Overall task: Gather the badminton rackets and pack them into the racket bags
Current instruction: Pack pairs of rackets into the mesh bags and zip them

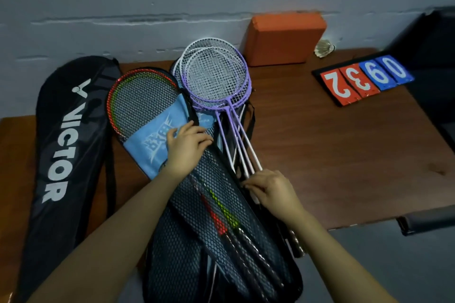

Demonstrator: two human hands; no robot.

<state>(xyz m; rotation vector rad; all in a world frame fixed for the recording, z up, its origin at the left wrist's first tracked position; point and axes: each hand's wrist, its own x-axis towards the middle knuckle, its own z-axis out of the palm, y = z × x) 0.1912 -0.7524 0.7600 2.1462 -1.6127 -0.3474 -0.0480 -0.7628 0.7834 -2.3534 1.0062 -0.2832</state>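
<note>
We saw a brown table [332, 155] set against a grey wall, with the racket gear spread over its left half. At the far left lay a black Victor bag [66, 145], flat and lengthwise, its lower end hanging past the table edge. Just beside it lay a mesh-fronted bag [211, 204] with a light blue panel, and through the mesh we could make out a red-framed racket [138, 101] and the red and yellow-green shafts of what it held. The left hand [187, 147] rested on this bag near the blue panel, fingers bent and pressing on its edge; whether it pinched a zipper we could not tell. To the right, a stack of purple and white rackets [214, 76] lay with heads toward the wall and shafts running down to the right hand [268, 192], whose fingers curled around the shafts near the handles. Under them lay dark bag material with a strap. Further back stood an orange block [283, 39] against the wall, a shuttlecock [325, 48] beside it, and a scoreboard [364, 79] reading 2, 3, 6, 0 lay near the right edge
</note>
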